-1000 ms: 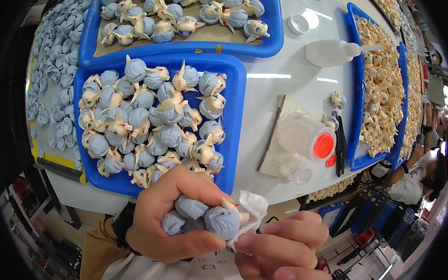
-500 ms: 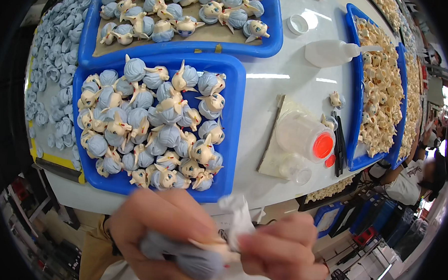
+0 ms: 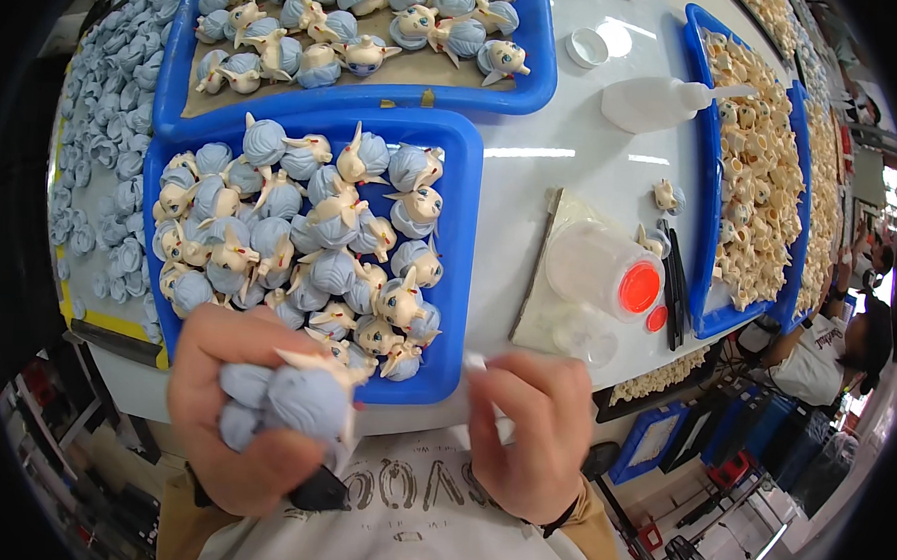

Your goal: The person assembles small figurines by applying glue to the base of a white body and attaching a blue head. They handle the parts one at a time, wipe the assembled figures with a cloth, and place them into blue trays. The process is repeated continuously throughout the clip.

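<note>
My left hand [image 3: 198, 399] is closed round a doll head [image 3: 308, 402] with grey-blue moulded hair and a pale pointed ear. The head lies on its side, hair toward me, and its face is mostly hidden. Slightly blurred, my right hand [image 3: 537, 434] is apart from it, fingers curled in. A bit of white tissue [image 3: 476, 361] pokes out at its fingertips; the rest is hidden. Just beyond both hands, a blue tray [image 3: 463, 281] holds many similar finished heads, several facing up.
Behind it, another blue tray [image 3: 366, 104] carries more heads. Loose grey-blue hair pieces [image 3: 110, 115] pile up at left. Rightward are a squeeze bottle [image 3: 651, 104], a clear jar [image 3: 589, 266] on a board, black tweezers [image 3: 675, 290] and a tray of pale face parts [image 3: 758, 193]. A co-worker [image 3: 836, 347] is at far right.
My hands have parted. The left moved up and left with the doll head, toward the near tray; the right withdrew the tissue, which now mostly disappears into the curled fingers.
</note>
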Demonstrator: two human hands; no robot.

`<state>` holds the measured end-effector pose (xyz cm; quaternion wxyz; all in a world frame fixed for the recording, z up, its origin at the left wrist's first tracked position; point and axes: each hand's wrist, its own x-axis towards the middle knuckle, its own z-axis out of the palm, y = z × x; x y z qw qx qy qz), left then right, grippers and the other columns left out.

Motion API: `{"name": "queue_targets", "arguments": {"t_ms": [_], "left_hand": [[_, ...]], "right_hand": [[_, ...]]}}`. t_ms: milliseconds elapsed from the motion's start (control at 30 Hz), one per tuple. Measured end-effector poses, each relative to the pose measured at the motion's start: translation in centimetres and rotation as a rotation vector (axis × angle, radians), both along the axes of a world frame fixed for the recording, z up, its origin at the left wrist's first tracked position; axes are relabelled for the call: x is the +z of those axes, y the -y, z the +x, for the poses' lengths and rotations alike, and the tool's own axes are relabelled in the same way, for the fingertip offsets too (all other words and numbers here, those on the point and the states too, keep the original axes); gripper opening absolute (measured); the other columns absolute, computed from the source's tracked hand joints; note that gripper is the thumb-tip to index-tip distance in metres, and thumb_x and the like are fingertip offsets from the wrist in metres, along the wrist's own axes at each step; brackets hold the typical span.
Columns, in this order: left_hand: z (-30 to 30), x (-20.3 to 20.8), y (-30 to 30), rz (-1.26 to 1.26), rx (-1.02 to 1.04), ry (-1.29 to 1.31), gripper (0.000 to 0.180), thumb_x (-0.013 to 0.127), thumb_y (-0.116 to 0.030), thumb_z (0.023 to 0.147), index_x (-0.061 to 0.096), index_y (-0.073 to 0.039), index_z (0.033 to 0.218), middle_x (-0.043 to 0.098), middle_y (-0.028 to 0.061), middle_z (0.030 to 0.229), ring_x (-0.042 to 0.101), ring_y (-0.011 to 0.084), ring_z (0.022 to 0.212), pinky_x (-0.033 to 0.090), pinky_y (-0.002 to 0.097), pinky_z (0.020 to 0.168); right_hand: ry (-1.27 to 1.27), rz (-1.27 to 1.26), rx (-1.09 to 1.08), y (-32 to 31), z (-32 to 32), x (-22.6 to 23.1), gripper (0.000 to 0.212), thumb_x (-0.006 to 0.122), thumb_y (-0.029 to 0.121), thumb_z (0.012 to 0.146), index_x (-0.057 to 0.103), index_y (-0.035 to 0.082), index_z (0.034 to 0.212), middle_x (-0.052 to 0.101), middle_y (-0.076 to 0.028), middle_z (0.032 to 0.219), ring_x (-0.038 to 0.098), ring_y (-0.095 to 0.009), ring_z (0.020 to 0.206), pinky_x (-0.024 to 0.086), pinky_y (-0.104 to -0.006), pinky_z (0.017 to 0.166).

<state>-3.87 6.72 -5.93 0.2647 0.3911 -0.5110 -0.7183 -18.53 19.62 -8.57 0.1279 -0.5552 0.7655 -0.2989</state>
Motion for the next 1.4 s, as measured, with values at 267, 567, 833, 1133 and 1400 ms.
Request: {"name": "queue_targets", "arguments": {"t_ms": [267,567,833,1133,1400], "left_hand": [[-0.1,0.1,0.8,-0.165,0.007,-0.039,0.036,0.055,-0.008,0.077,0.050,0.004,0.111,0.053,0.0068,0.079,0.050,0.0084,0.060,0.037,0.0174,0.051],[-3.3,0.3,-0.5,-0.262,-0.475,-0.347,0.032,0.077,-0.011,0.063,0.062,-0.002,0.089,0.055,0.0061,0.072,0.053,0.0121,0.055,0.039,0.0192,0.046],[-3.3,-0.3,-1.3,-0.451,-0.500,-0.313,0.023,0.078,-0.010,0.061,0.064,-0.007,0.080,0.053,0.0054,0.070,0.052,0.0111,0.053,0.037,0.0187,0.044],[-1.0,0.3,-1.2,-0.487,-0.498,-0.355,0.017,0.076,-0.009,0.059,0.063,-0.010,0.070,0.052,0.0031,0.073,0.056,0.0148,0.055,0.041,0.0210,0.045],[-1.6,-0.3,-1.0,-0.544,-0.557,-0.415,0.026,0.072,-0.007,0.065,0.059,-0.002,0.087,0.048,0.0079,0.076,0.049,0.0141,0.055,0.040,0.0261,0.046]], "right_hand": [[0.125,-0.572,0.113,-0.7,0.5,0.3,0.023,0.068,0.018,0.065,0.061,0.015,0.088,0.058,0.000,0.100,0.054,-0.024,0.078,0.039,-0.0333,0.064],[-0.117,-0.631,-0.105,-0.6,2.4,0.8,0.013,0.064,0.028,0.072,0.058,0.023,0.082,0.055,0.017,0.092,0.044,-0.018,0.094,0.036,-0.0340,0.072],[-0.013,-0.633,-0.088,-0.7,1.7,1.2,0.009,0.063,0.023,0.075,0.062,0.015,0.079,0.060,0.010,0.093,0.053,-0.021,0.080,0.040,-0.0339,0.065],[0.638,-0.714,0.067,-4.3,-3.6,2.2,0.009,0.054,0.006,0.081,0.056,0.004,0.073,0.060,-0.020,0.093,0.058,-0.030,0.078,0.047,-0.0360,0.060],[0.915,-0.782,0.130,-3.8,-5.1,2.2,0.012,0.046,0.014,0.088,0.046,0.004,0.081,0.058,-0.019,0.078,0.058,-0.024,0.067,0.047,-0.0321,0.048]]}}
